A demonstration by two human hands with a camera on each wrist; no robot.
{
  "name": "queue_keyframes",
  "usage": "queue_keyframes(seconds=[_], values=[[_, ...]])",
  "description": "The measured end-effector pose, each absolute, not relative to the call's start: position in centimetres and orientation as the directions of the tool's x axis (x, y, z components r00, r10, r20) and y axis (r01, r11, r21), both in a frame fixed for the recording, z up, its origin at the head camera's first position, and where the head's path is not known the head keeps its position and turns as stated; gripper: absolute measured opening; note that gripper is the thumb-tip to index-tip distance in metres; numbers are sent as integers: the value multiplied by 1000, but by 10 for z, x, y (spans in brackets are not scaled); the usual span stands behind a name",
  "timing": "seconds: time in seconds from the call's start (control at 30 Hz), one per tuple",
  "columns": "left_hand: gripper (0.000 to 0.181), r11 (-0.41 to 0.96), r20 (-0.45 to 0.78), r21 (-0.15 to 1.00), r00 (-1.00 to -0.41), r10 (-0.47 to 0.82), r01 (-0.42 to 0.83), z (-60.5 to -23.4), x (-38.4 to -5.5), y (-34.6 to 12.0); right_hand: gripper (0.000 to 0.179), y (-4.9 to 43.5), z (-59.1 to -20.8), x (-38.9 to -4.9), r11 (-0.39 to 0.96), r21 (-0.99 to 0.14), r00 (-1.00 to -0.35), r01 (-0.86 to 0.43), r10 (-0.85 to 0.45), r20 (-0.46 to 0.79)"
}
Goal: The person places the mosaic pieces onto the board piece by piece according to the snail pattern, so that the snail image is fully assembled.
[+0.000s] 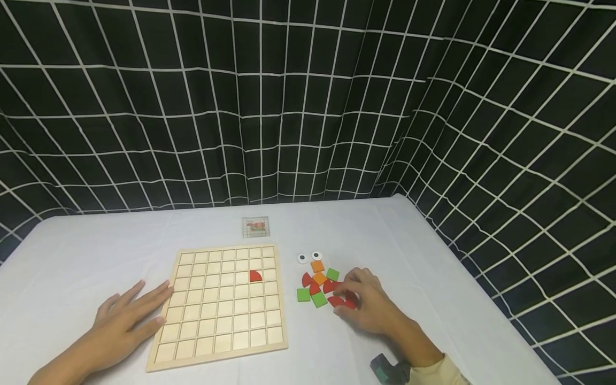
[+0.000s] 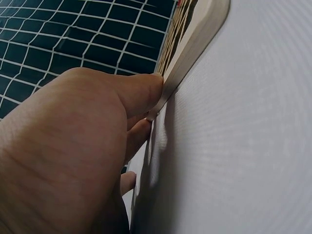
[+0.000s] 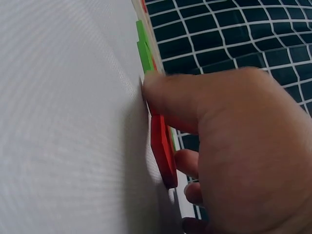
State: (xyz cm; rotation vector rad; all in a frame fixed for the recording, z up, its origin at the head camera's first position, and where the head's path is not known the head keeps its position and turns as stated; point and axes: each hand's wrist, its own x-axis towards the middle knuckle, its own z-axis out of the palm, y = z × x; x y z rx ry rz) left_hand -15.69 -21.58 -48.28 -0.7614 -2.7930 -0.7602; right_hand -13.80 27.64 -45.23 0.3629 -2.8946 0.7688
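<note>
A square wooden grid board (image 1: 217,299) lies on the table, with one red quarter-circle piece (image 1: 255,276) in a cell right of its middle. My left hand (image 1: 129,315) has its fingers spread, thumb and fingertips touching the board's left edge; the left wrist view shows the thumb at the frame (image 2: 195,48). Right of the board, my right hand (image 1: 368,302) bends over loose red pieces. Its thumb and index finger close around a red quarter-circle piece (image 1: 335,301) low on the cloth. Another red piece (image 3: 162,151) lies beside the thumb in the right wrist view.
Green squares (image 1: 303,294), orange squares (image 1: 317,266) and more red quarter-circles lie beside the board. Two round eye pieces (image 1: 302,259) sit above them. A small picture card (image 1: 256,227) lies behind the board. A black grid-patterned curtain (image 1: 308,107) rises behind the white table.
</note>
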Motion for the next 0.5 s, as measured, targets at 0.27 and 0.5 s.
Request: queue_keyframes(seconds=[0.27, 0.5], values=[[55, 747, 267, 430, -862, 431, 507, -483, -157, -216, 24, 276, -451, -138, 845, -465, -962, -266, -199, 188], [55, 742, 262, 438, -862, 435, 507, -482, -157, -216, 22, 276, -451, -138, 829, -458, -944, -321, -245, 219]])
